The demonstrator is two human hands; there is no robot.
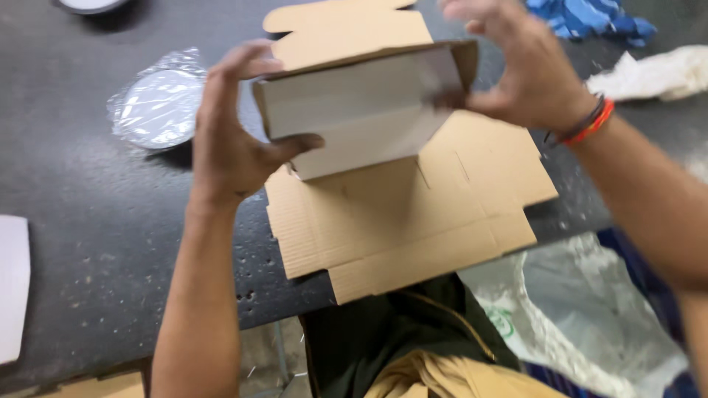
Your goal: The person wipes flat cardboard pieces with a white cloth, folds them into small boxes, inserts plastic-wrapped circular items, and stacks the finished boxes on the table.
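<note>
Hands folding a cardboard box (383, 162)
Left hand (236, 140) and right hand (516, 70) grip its raised wall's ends; near flap overhangs the table (96, 221) edge.

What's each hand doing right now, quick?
Left hand: gripping the left end of the half-folded cardboard box, thumb on its front panel.
Right hand: gripping the box's right end, fingers curled over the top.
</note>
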